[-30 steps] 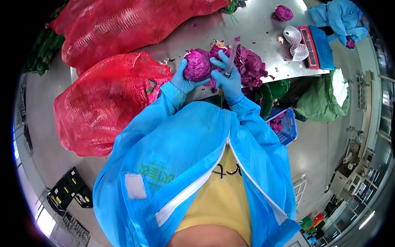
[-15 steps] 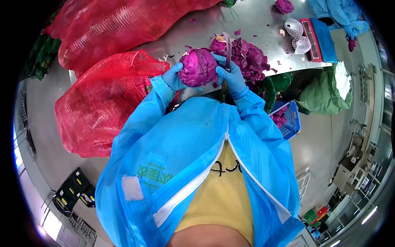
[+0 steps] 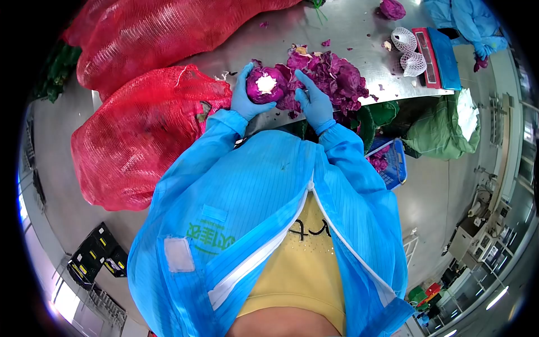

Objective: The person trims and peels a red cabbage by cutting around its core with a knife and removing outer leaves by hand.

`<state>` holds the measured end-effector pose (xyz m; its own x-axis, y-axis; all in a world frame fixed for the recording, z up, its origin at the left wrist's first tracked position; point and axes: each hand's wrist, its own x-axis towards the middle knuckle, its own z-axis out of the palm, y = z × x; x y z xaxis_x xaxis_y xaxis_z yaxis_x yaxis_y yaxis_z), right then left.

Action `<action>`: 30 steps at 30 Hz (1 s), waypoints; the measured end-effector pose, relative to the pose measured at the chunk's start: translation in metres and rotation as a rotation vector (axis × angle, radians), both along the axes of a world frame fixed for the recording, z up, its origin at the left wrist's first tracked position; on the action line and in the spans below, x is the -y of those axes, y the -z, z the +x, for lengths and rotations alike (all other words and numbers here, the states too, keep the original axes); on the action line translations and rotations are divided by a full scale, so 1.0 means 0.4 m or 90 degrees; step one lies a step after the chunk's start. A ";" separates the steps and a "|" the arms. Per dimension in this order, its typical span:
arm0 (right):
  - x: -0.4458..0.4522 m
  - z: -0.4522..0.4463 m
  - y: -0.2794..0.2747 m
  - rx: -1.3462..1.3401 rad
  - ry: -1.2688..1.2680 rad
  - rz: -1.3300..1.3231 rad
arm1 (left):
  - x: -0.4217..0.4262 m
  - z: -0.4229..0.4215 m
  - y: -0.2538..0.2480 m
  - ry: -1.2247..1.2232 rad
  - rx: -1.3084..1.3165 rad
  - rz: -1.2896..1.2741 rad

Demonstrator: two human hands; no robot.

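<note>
My left hand (image 3: 242,96), in a blue glove, is wrapped round a red cabbage (image 3: 257,94) from its left side. The cabbage's pale cut stem end faces up. My right hand (image 3: 316,104), also gloved, is just to the right of the cabbage with thumb and fingers apart; no knife shows in it. Behind and beside that hand lies a heap of loose purple cabbage leaves (image 3: 339,81) on the steel table (image 3: 236,53).
Red mesh sacks (image 3: 146,126) fill the left side, with a larger one (image 3: 163,33) behind. A blue basket (image 3: 394,163) with purple leaves and a green sack (image 3: 438,132) stand at right. Beyond are a blue-red box (image 3: 441,59), foam nets (image 3: 412,63) and another person's sleeve (image 3: 469,19).
The cabbage has turned so its cut stem end faces up, now held by my left hand alone. My right hand has come off it, and the knife seen there is out of sight.
</note>
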<state>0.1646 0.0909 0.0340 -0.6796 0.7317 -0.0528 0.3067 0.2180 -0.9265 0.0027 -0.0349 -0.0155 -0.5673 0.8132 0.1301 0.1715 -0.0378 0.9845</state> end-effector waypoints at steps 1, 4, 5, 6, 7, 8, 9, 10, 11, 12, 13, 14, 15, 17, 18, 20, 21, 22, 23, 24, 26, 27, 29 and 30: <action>0.002 -0.010 -0.015 0.018 -0.071 0.108 | 0.001 0.001 -0.003 -0.018 -0.034 -0.042; -0.008 -0.025 -0.014 0.167 -0.145 0.152 | 0.001 0.001 -0.014 -0.003 -0.095 -0.109; -0.010 -0.031 -0.003 0.141 -0.157 0.199 | 0.002 0.003 -0.009 -0.002 -0.094 -0.110; -0.015 -0.036 -0.019 0.197 -0.200 0.171 | 0.004 0.004 -0.002 -0.002 -0.083 -0.118; -0.018 -0.036 -0.015 0.198 -0.201 0.171 | 0.004 0.004 0.004 -0.002 -0.072 -0.126; -0.022 -0.037 -0.007 0.232 -0.218 0.156 | 0.001 0.004 0.010 -0.004 -0.072 -0.126; -0.023 -0.039 -0.005 0.266 -0.236 0.141 | 0.000 0.005 0.011 -0.009 -0.074 -0.120; -0.023 -0.038 -0.006 0.266 -0.239 0.142 | 0.001 0.006 0.012 -0.014 -0.077 -0.113; -0.025 -0.037 -0.007 0.266 -0.240 0.147 | 0.001 0.006 0.013 -0.017 -0.076 -0.113; -0.025 -0.035 -0.009 0.266 -0.240 0.152 | 0.000 0.006 0.012 -0.019 -0.102 -0.122; -0.025 -0.035 -0.008 0.266 -0.241 0.153 | -0.001 0.006 0.012 -0.021 -0.128 -0.131; -0.024 -0.035 -0.007 0.284 -0.246 0.161 | -0.001 0.006 0.014 -0.022 -0.128 -0.130; -0.023 -0.035 -0.007 0.301 -0.250 0.169 | 0.000 0.006 0.016 -0.021 -0.127 -0.136; -0.021 -0.035 -0.009 0.300 -0.248 0.174 | 0.001 0.008 0.018 -0.020 -0.126 -0.140; -0.021 -0.036 -0.011 0.298 -0.247 0.178 | -0.001 0.009 0.013 -0.020 -0.111 -0.148; -0.021 -0.038 -0.014 0.315 -0.251 0.185 | -0.001 0.010 -0.001 -0.023 -0.098 -0.154; -0.022 -0.039 -0.015 0.333 -0.253 0.192 | -0.002 0.009 -0.010 -0.018 -0.105 -0.168; -0.022 -0.038 -0.016 0.333 -0.255 0.193 | -0.003 0.011 -0.016 -0.011 -0.112 -0.183; -0.022 -0.036 -0.015 0.335 -0.257 0.188 | -0.004 0.012 -0.020 -0.012 -0.112 -0.183; -0.023 -0.036 -0.014 0.337 -0.259 0.184 | -0.007 0.013 -0.024 -0.018 -0.140 -0.191; -0.019 -0.035 -0.016 0.347 -0.255 0.186 | -0.007 0.017 -0.025 -0.021 -0.168 -0.198; -0.019 -0.038 -0.020 0.356 -0.251 0.191 | -0.011 0.014 -0.026 -0.015 -0.174 -0.199; -0.012 -0.044 -0.029 0.384 -0.241 0.211 | -0.012 0.016 -0.027 -0.007 -0.180 -0.202; -0.011 -0.047 -0.034 0.411 -0.231 0.230 | -0.015 0.016 -0.035 -0.003 -0.184 -0.209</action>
